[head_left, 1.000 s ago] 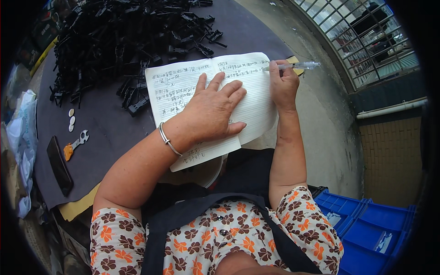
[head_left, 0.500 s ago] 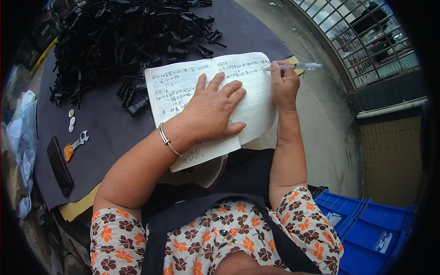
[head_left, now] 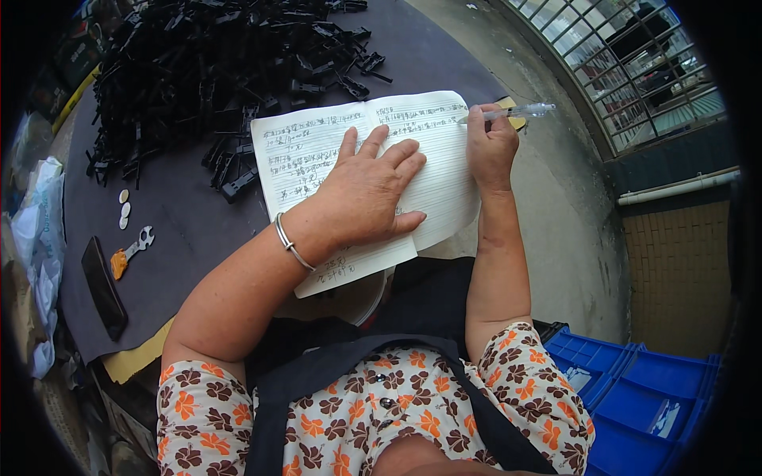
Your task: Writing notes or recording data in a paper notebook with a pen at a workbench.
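1. Hands: both rest on the open notebook at the near edge of the table. Left hand lies flat, palm down, fingers spread and extended across the middle of the pages; it grips nothing and simply presses the paper. Right hand is curled closed around a clear pen, whose tip meets the upper right corner of the right-hand page.
2. Far left: white plastic bags hang beside the table's edge.
3. Dark flat case, lying on the table's dark covering, well apart from the hands.
4. Small metal wrench with an orange handle, just beside the case; a few coins sit above it.
5. Heap of black plastic parts, filling the far side of the table; the nearest pieces touch the notebook's left edge.
6. Metal bangle on the left wrist.
7. Notebook: lined pages, handwriting covering the left page and the top of the right; its lower left corner overhangs the person's lap.
8. Lower right: blue plastic crates on the concrete floor.
9. Upper right: barred metal grille.
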`<action>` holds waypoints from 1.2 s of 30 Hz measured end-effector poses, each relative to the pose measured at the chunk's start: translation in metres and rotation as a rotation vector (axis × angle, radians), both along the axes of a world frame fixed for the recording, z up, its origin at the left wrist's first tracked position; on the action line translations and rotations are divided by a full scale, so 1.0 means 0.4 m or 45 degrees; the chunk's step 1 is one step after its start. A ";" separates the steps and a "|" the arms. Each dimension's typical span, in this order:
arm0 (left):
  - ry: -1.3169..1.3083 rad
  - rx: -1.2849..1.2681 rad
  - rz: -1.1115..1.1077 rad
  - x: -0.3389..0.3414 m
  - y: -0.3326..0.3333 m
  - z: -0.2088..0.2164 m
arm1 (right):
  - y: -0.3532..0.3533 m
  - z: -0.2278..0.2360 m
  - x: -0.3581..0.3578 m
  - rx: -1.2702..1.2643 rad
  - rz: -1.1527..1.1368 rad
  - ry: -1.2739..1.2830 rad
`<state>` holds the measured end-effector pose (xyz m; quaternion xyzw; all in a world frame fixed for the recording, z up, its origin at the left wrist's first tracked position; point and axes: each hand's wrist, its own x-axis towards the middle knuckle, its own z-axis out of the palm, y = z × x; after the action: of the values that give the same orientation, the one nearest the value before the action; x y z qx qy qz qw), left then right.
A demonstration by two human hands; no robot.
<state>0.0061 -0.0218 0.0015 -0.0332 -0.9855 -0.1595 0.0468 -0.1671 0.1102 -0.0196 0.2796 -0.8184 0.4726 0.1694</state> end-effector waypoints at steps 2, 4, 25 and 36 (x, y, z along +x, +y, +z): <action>0.002 -0.002 -0.004 -0.001 0.000 0.002 | 0.005 -0.006 -0.004 -0.086 0.028 0.014; -0.009 0.000 -0.003 0.000 0.001 0.005 | 0.006 -0.007 -0.003 -0.106 0.049 -0.008; -0.016 -0.010 0.003 0.001 -0.001 0.003 | 0.012 -0.010 -0.019 -0.232 0.088 0.108; -0.040 -0.004 0.000 0.000 -0.001 0.007 | 0.021 -0.016 -0.031 -0.201 0.126 -0.086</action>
<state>0.0062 -0.0222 0.0044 -0.0307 -0.9864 -0.1586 0.0311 -0.1796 0.1187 -0.0261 0.2893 -0.7691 0.5526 0.1397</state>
